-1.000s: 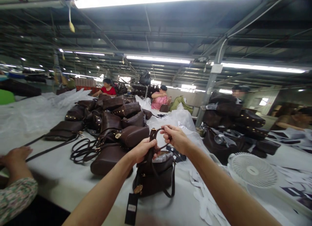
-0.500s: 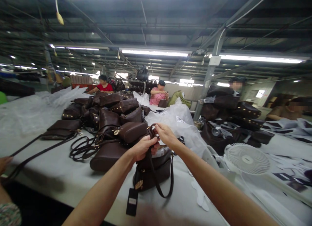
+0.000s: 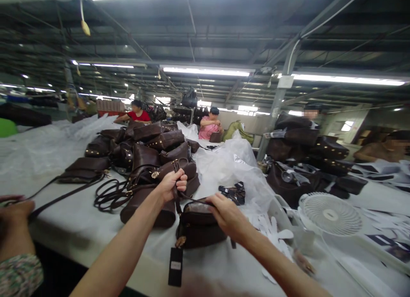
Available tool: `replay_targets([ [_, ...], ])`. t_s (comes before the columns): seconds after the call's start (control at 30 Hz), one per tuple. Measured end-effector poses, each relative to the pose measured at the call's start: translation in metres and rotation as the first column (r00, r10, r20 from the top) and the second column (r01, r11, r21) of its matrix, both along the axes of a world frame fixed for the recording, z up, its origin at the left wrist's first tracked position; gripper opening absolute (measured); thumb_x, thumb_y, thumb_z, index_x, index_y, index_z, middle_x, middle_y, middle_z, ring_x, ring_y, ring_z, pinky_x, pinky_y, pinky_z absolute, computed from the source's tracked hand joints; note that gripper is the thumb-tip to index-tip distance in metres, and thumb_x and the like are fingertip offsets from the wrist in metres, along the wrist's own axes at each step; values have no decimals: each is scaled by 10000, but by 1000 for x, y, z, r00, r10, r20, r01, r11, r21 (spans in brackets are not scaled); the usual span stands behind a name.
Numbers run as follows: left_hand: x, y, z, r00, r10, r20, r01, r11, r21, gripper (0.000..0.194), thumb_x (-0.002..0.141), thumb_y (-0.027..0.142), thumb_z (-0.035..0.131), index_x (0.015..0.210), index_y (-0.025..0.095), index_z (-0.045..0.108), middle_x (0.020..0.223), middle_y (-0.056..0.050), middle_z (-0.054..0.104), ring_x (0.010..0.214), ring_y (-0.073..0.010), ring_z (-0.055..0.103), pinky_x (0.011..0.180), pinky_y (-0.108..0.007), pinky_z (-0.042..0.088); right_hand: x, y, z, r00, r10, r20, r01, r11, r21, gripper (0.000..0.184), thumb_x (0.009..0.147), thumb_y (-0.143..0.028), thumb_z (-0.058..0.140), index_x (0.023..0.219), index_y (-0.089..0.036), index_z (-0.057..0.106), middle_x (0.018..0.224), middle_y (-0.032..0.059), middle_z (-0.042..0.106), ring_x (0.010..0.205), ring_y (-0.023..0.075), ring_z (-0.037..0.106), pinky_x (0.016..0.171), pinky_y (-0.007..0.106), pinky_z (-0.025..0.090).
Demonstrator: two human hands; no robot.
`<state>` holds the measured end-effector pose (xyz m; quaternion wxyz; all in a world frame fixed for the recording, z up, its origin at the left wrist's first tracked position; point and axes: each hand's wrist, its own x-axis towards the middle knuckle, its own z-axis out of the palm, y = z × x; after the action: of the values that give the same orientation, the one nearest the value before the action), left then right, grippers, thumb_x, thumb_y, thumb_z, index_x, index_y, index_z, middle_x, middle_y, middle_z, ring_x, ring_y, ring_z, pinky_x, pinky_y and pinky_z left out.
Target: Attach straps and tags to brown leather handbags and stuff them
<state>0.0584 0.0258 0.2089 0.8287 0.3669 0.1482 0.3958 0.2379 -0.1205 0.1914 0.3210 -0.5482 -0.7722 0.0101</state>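
Observation:
In front of me a small dark brown handbag (image 3: pixel 200 233) stands on the white table, with a gold charm (image 3: pixel 180 241) and a black hang tag (image 3: pixel 175 266) at its left side. My left hand (image 3: pixel 172 185) is closed in a fist round the folded shoulder strap (image 3: pixel 176 166), raised above the bag's left end. From there a length of strap runs to my right hand (image 3: pixel 226 213), whose fingers bend over it at the bag's top right edge; their tips are partly hidden. Behind my left hand lie more brown handbags (image 3: pixel 144 207) with coiled straps.
A pile of brown bags (image 3: pixel 160 139) and crumpled clear plastic (image 3: pixel 221 164) cover the far side. Black tags (image 3: pixel 235 192) lie behind the bag. On the right are a white fan (image 3: pixel 329 213) and more bags (image 3: pixel 294 173). A co-worker's hand (image 3: pixel 16 220) holds a strap at left.
My hands have moved apart: the left rose leftward with the gathered strap, the right came down to the bag's top. The hanging strap loop is gone. The co-worker's hand has come further in.

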Motion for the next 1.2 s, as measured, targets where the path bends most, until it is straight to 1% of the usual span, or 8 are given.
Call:
replay_targets([
  [0.2,10,-27,13,901,-115,-418,256,920,298,334,810,408,691,755,91,603,496,25,487,389,-40,341,370,-159,216,29,4,49,944,-69,323,94,994,-63,190,933,-187,444,864,-200,621,821,41,598,714,155,562,636,250,377],
  [0.37,33,-50,22,821,-96,-562,403,796,452,446,723,558,701,837,143,585,622,11,558,445,-61,408,399,-183,237,6,20,67,949,-168,265,189,980,-57,29,883,-220,545,887,-203,568,748,30,639,681,170,572,593,254,312],
  [0.5,29,-46,24,817,3,-576,367,769,524,422,695,509,741,845,148,583,612,42,493,495,-67,405,419,-187,258,21,25,70,997,-30,66,40,986,-161,61,827,-170,582,860,-215,554,643,-22,612,606,149,553,575,235,338],
  [0.63,23,-37,24,829,-43,-558,363,801,477,423,712,526,723,809,169,517,586,55,484,482,-64,400,420,-177,273,41,26,71,995,61,77,-52,992,-116,128,798,-85,557,751,-199,589,725,-7,606,695,141,557,660,230,388],
  [0.87,27,-38,16,840,-225,-493,410,859,307,457,671,474,786,860,174,497,621,16,572,609,-163,623,574,-267,485,34,28,75,953,-30,302,39,999,-24,167,905,-170,505,837,-194,655,850,21,580,757,132,554,713,232,404],
  [0.97,29,-39,16,831,-274,-485,430,869,246,434,686,444,786,840,193,467,579,67,492,472,-94,519,515,-248,465,28,26,75,918,-91,385,84,996,35,127,908,-214,537,949,-203,656,948,41,605,833,157,586,746,253,436],
  [1.1,30,-43,22,771,-259,-582,489,826,281,357,725,413,749,763,177,483,573,68,439,411,-31,330,402,-169,294,20,25,74,837,-53,545,-50,984,172,529,820,-283,691,1307,-227,492,1302,118,535,1177,265,507,892,338,452],
  [1.2,32,-49,28,712,-220,-667,557,756,345,314,736,399,724,719,162,520,540,63,416,430,-51,339,408,-184,278,20,29,77,770,61,636,-98,995,24,306,899,-207,575,1205,-191,564,1135,111,644,1043,238,586,838,320,456],
])
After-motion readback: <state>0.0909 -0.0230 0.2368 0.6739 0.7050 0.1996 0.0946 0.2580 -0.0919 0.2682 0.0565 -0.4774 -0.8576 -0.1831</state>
